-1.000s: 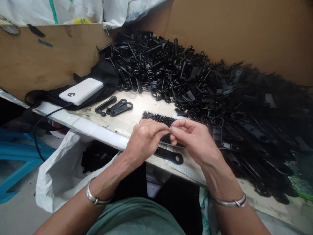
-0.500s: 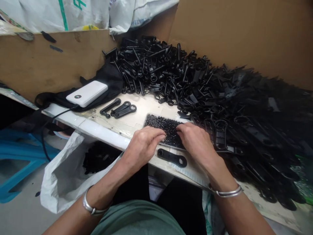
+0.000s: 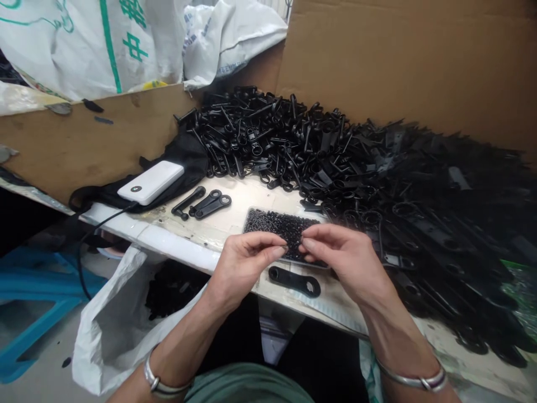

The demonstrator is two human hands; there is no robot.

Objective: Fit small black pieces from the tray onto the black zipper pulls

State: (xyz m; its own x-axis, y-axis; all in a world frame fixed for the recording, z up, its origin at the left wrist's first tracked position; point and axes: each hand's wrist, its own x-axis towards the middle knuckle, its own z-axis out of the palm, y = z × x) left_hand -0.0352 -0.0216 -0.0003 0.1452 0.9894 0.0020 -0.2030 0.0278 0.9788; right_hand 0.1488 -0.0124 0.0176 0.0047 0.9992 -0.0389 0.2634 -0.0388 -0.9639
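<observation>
Over a shallow clear tray (image 3: 246,224) full of tiny black pieces (image 3: 272,223), both hands are held close together. My left hand (image 3: 245,260) pinches thumb against forefinger; a tiny dark bit seems to show at the tips, too small to name. Facing it, my right hand (image 3: 346,252) is also in a pinch, and what it holds is hidden by the fingers. Just in front of the tray lies one black plastic arm (image 3: 293,281) with a ring-shaped hole at each end. Further left on the table, several similar black arms (image 3: 213,205) lie together.
A large heap of black plastic parts (image 3: 272,134) fills the back and right of the table. A white power bank (image 3: 151,182) with a cable sits on black cloth at left. Below the edge hangs an open white sack (image 3: 96,341) near a blue stool (image 3: 37,324). Cardboard (image 3: 398,61) stands behind.
My right hand has lifted from the tiny pieces and turned its pinched fingertips toward my left hand. The left hand stays pinched over the tray. The whole view has shifted slightly.
</observation>
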